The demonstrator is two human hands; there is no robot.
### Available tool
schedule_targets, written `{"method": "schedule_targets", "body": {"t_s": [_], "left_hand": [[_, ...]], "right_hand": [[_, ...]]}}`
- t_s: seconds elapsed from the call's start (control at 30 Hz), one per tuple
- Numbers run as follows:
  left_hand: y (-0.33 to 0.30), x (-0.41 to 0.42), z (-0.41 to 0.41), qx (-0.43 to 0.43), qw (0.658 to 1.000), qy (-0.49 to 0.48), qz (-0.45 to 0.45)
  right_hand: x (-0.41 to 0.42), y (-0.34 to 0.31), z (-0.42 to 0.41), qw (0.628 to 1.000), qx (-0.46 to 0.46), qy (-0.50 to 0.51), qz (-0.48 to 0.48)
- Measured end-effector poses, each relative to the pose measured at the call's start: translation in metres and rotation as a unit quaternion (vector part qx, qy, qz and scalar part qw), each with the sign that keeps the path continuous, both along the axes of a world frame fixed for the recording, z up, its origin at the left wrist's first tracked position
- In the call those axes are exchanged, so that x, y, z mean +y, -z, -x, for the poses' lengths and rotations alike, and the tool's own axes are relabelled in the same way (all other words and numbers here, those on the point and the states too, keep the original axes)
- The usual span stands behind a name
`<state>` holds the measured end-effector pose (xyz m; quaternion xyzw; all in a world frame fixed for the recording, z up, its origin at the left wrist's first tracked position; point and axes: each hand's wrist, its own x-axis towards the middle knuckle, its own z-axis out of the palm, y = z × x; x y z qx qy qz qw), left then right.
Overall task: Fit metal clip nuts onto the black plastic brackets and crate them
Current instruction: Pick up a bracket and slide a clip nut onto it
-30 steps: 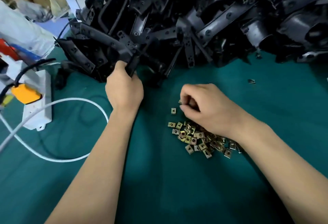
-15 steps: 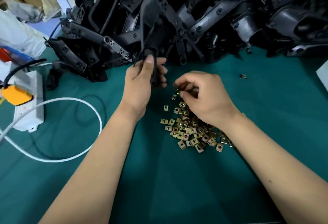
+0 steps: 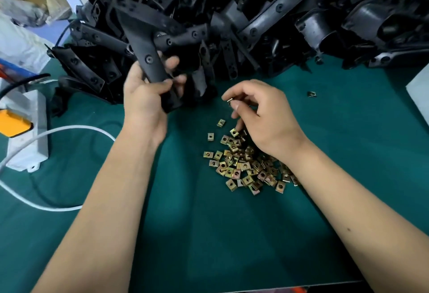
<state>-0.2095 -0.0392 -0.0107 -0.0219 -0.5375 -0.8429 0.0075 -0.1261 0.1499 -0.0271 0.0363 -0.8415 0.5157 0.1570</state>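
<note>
Black plastic fills the far half of the green-covered table (image 3: 209, 234), a heaped pile of brackets (image 3: 290, 21) within easy reach. The left hand (image 3: 144, 97) grips one bracket (image 3: 148, 58) by its lower end, fingers and thumb curled round it, and holds it tilted up off the cloth, probably so its mounting tabs face the other hand. The right hand (image 3: 262, 111) hovers just above the near pile of brass-coloured clip nuts (image 3: 246, 165), thumb and forefinger pinched narrow on a single clip nut (image 3: 229, 100) held close to the bracket, apparently ready to slide it on; nothing is fitted yet, as far as can be seen. One stray nut (image 3: 311, 94) lies well apart to the right. A white power strip (image 3: 27, 134) with an orange plug (image 3: 14, 123) sits at the left, its cable (image 3: 76, 127) looping over the cloth. No crate is in view, unless the white corner (image 3: 419, 93) cut off at the right edge belongs to one. Which tab takes the nut is hard to tell, and the wrist hides part of the nut pile.
</note>
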Motion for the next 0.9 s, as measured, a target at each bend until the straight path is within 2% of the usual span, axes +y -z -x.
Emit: {"method": "schedule_targets", "body": {"t_s": [0.03,0.1,0.17,0.23,0.33,0.4,0.5,0.6,0.67,0.73,0.8,0.9], "left_hand": [[0.002,-0.002,0.003,0.02,0.998,-0.034,0.057],[0.002,-0.002,0.002,0.017,0.996,-0.03,0.08],[0.0,0.001,-0.002,-0.008,0.996,0.031,0.087],[0.0,0.001,-0.004,0.0,0.983,0.105,0.153],[0.003,-0.003,-0.007,0.012,0.938,0.236,0.254],[0.008,-0.003,-0.009,0.018,0.916,0.264,0.303],[0.013,0.001,-0.01,0.051,0.916,0.214,0.337],[0.018,0.0,-0.003,0.114,0.899,0.082,0.416],[0.017,-0.002,-0.001,0.105,0.921,0.046,0.372],[0.012,0.001,-0.006,0.065,0.968,0.077,0.228],[0.007,0.007,-0.013,0.056,0.983,0.136,0.112],[0.008,0.024,-0.026,0.082,0.976,0.161,0.118]], "right_hand": [[0.001,-0.001,0.0,1.0,-0.009,-0.003,0.027],[0.005,-0.002,0.001,0.994,-0.029,-0.022,0.104],[0.012,-0.004,0.0,0.985,-0.04,-0.04,0.16],[0.021,-0.005,-0.004,0.978,-0.045,-0.042,0.2],[0.031,-0.004,-0.007,0.969,-0.043,-0.018,0.242],[0.034,-0.004,-0.007,0.962,-0.044,-0.012,0.27],[0.033,-0.005,-0.006,0.959,-0.042,-0.024,0.279],[0.03,-0.005,-0.007,0.971,-0.022,-0.032,0.234],[0.029,-0.004,-0.007,0.975,-0.016,-0.034,0.219],[0.028,-0.004,-0.007,0.976,-0.014,-0.034,0.214],[0.027,-0.003,-0.008,0.976,-0.016,-0.033,0.216],[0.02,0.0,-0.008,0.977,-0.022,-0.043,0.209]]}}
